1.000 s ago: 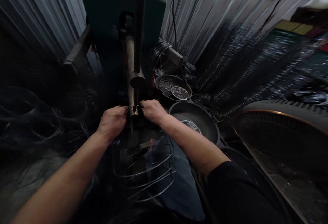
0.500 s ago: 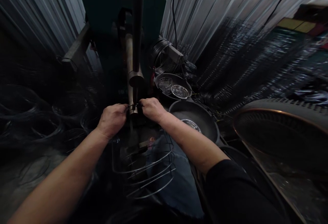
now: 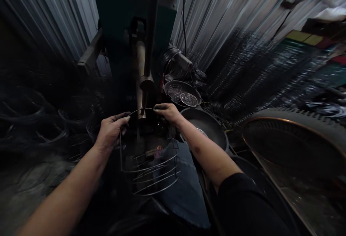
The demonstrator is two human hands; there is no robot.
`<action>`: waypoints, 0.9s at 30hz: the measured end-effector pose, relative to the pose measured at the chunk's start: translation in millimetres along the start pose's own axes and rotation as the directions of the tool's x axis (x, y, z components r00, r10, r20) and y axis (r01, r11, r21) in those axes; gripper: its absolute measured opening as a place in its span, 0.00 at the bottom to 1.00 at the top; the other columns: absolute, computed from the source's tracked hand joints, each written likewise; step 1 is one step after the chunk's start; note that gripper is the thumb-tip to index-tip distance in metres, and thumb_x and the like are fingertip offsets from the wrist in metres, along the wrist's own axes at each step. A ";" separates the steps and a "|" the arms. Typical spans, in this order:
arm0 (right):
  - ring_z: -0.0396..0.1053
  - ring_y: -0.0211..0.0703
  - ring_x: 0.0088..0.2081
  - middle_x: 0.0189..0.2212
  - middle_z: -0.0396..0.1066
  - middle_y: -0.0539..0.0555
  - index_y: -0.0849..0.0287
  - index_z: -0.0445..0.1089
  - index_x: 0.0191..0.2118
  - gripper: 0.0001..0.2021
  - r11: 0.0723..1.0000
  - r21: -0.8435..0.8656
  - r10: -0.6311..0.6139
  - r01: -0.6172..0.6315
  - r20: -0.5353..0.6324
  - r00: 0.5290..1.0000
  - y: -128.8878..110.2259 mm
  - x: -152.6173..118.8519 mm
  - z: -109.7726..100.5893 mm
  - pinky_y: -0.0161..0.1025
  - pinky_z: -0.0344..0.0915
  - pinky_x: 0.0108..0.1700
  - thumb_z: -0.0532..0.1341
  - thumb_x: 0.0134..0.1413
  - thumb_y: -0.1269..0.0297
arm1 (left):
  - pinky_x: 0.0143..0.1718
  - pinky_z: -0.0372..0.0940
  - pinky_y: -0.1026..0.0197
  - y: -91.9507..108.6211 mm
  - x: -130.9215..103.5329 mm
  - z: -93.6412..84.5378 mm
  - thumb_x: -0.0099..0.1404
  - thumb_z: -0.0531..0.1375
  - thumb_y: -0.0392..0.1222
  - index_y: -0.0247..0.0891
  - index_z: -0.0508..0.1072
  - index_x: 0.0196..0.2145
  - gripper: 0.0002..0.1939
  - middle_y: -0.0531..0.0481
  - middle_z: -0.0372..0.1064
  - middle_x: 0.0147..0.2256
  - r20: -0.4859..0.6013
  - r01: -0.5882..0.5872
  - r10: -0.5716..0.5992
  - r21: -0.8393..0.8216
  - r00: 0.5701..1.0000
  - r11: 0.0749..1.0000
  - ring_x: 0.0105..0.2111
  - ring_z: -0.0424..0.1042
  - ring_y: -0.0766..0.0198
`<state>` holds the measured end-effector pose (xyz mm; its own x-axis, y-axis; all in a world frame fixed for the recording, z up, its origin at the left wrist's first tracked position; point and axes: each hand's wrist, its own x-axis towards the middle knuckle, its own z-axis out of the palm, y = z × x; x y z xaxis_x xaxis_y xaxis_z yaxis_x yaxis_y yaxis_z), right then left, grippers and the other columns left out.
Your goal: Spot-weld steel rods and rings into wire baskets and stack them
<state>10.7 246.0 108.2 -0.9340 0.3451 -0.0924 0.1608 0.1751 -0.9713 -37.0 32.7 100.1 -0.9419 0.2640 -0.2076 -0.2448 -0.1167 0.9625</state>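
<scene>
A curved wire rack (image 3: 155, 189) hangs between my forearms, below the metal electrode arms of a dark green machine (image 3: 116, 23). My left hand (image 3: 115, 126) pinches the rack's upper wire on the left, thumb against fingers. On the right, my right hand (image 3: 166, 111) pinches the same wire near its other end. Between the hands the wire arches across the tip of the lower metal arm (image 3: 141, 115). The upper electrode (image 3: 146, 81) shows just above that spot. Dim light hides where exactly wire and tip touch.
A small pan (image 3: 177, 84) holding round wire pieces stands beyond my right hand, with a larger dark pan (image 3: 213, 126) nearer. A big round basin (image 3: 286, 142) is at the right. Stacked wire goods (image 3: 270, 66) line the right wall; wire rings (image 3: 48, 131) lie left.
My hands have moved apart, the left one leftward and the right one slightly rightward, and their fingers are more extended. More of the arched wire shows between them. The view has shifted slightly.
</scene>
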 end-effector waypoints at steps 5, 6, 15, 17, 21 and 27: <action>0.54 0.28 0.13 0.14 0.64 0.45 0.64 0.74 0.35 0.16 0.953 0.275 0.137 -0.123 -0.032 0.990 4.1 -8.5 3.5 0.27 0.46 0.14 0.71 0.36 0.66 | 0.11 0.45 0.72 -1.2 -6.3 2.9 0.37 0.70 0.38 0.28 0.77 0.34 0.23 0.53 0.65 0.18 0.013 0.023 -0.021 -0.183 1.000 0.983 0.12 0.55 0.77; 0.54 0.28 0.13 0.14 0.64 0.46 0.64 0.74 0.35 0.16 0.948 0.289 0.146 -0.131 -0.031 0.989 3.7 -8.7 4.3 0.27 0.45 0.13 0.71 0.36 0.66 | 0.11 0.45 0.72 -0.4 -6.2 3.6 0.36 0.70 0.37 0.28 0.76 0.34 0.23 0.53 0.65 0.18 0.014 0.031 -0.028 -0.191 0.999 0.981 0.12 0.55 0.77; 0.60 0.31 0.16 0.18 0.67 0.48 0.64 0.74 0.33 0.14 0.931 0.336 0.183 -0.142 -0.094 0.979 3.3 -10.2 6.7 0.27 0.48 0.14 0.71 0.34 0.69 | 0.11 0.46 0.72 0.2 -3.9 2.1 0.37 0.70 0.37 0.28 0.76 0.34 0.23 0.53 0.65 0.19 0.017 0.043 -0.041 -0.200 0.999 0.979 0.12 0.55 0.77; 0.59 0.30 0.15 0.17 0.67 0.48 0.64 0.74 0.33 0.15 0.929 0.342 0.187 -0.142 -0.101 0.977 2.6 -11.5 6.8 0.27 0.47 0.14 0.71 0.33 0.68 | 0.11 0.46 0.72 0.2 -2.5 2.3 0.37 0.70 0.38 0.28 0.76 0.35 0.23 0.53 0.65 0.19 0.017 0.044 -0.041 -0.197 0.999 0.979 0.12 0.55 0.77; 0.54 0.28 0.13 0.15 0.64 0.46 0.65 0.72 0.30 0.17 0.924 0.362 0.168 -0.124 -0.095 0.981 1.3 -13.5 5.2 0.27 0.44 0.13 0.72 0.29 0.65 | 0.11 0.45 0.72 0.2 0.1 4.2 0.37 0.70 0.38 0.27 0.77 0.35 0.24 0.51 0.66 0.19 0.025 0.046 -0.042 -0.199 0.999 0.979 0.12 0.55 0.77; 0.51 0.27 0.12 0.13 0.61 0.45 0.64 0.70 0.29 0.18 0.921 0.374 0.158 -0.109 -0.104 0.982 3.7 -13.1 3.1 0.28 0.42 0.14 0.72 0.27 0.63 | 0.11 0.45 0.71 0.4 -0.1 5.9 0.37 0.70 0.38 0.27 0.77 0.35 0.24 0.53 0.65 0.18 0.026 0.058 -0.054 -0.191 0.998 0.980 0.12 0.54 0.77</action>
<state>22.6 239.3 105.2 -0.8586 0.4621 -0.2219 0.1306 -0.2215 -0.9664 -35.7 38.3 101.5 -0.9210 0.2948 -0.2546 -0.3384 -0.2818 0.8978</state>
